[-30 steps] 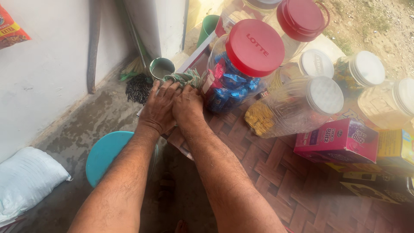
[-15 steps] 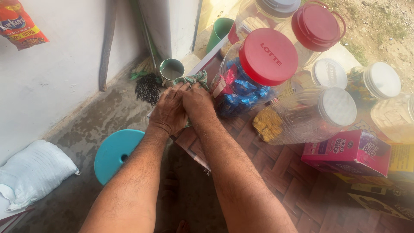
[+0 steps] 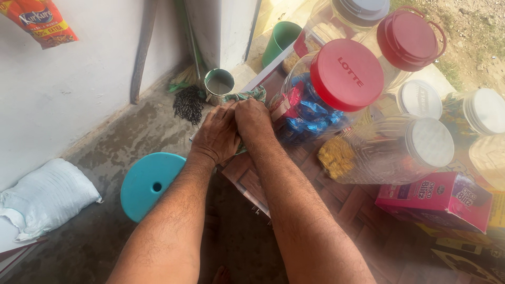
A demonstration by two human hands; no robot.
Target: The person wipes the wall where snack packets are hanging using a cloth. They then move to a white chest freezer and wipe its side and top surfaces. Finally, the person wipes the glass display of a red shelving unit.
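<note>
My left hand and my right hand lie side by side, knuckles up, pressed on a green patterned cloth at the near left corner of a brown table. Only the cloth's far edge shows past the fingers. Whether the fingers grip the cloth is hidden. A clear jar with a red lid, full of blue and red wrapped sweets, stands just right of my right hand. A small steel cup stands just beyond my left hand.
More clear jars with white lids and a red-lidded one crowd the table's right. A pink box lies near the front. On the floor left are a turquoise stool, a white sack and a dark scrubber.
Both hands stay pressed together on the cloth. The view has shifted slightly, so the hands sit a little lower and farther right in the picture.
</note>
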